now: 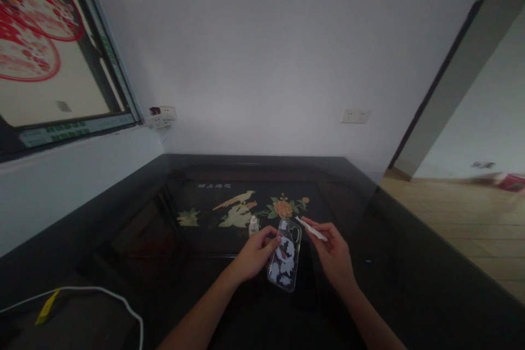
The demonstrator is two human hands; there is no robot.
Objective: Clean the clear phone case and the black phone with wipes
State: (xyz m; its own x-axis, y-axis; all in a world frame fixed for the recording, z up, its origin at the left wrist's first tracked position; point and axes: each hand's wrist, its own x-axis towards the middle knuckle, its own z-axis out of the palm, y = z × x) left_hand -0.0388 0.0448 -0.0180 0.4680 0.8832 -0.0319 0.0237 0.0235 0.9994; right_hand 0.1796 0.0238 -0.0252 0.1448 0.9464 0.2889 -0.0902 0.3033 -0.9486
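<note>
My left hand (259, 251) grips the left edge of a clear phone case (284, 262) with white patterned shapes, the thumb lying on its face. The case is tilted, its camera cutout at the top right. My right hand (334, 251) pinches a folded white tissue (312, 228) just to the right of the case's upper end; tissue and case look apart. A small clear bottle (254, 225) with a whitish cap stands on the table right behind my left hand. Whether a phone sits inside the case I cannot tell.
The glossy black table (197, 295) bears a painted bird and flowers (283, 208). A white cable (102, 289) with a yellow tag (48, 307) lies at the front left. Behind the table rises a wall with sockets (355, 116); a window (49, 54) is on the left.
</note>
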